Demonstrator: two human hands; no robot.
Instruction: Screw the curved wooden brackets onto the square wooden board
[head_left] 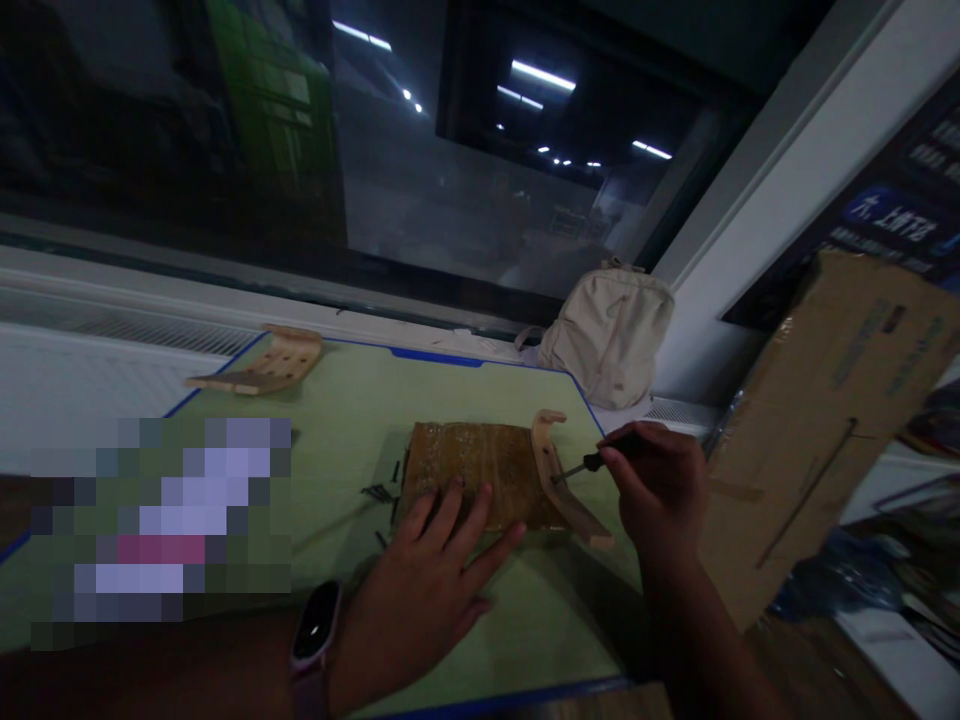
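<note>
My right hand (664, 485) is closed around the dark handle of a screwdriver (592, 462). Its tip meets the face of a curved wooden piece (553, 470), which stands against the right end of a brown board or block (480, 460) with a glossy, tape-like surface. On the near edge of that block lies my left hand (431, 570), fingers spread and flat, pressing nothing between them. Several dark screws (381, 492) are scattered just left of the block.
A second curved wooden piece (281, 362) with holes sits at the table's far left corner. The green table (352, 400) has a blue edge. Behind it, a beige backpack (611, 335) leans by the window. A large cardboard box (832, 420) stands at the right. A blurred patch covers the left.
</note>
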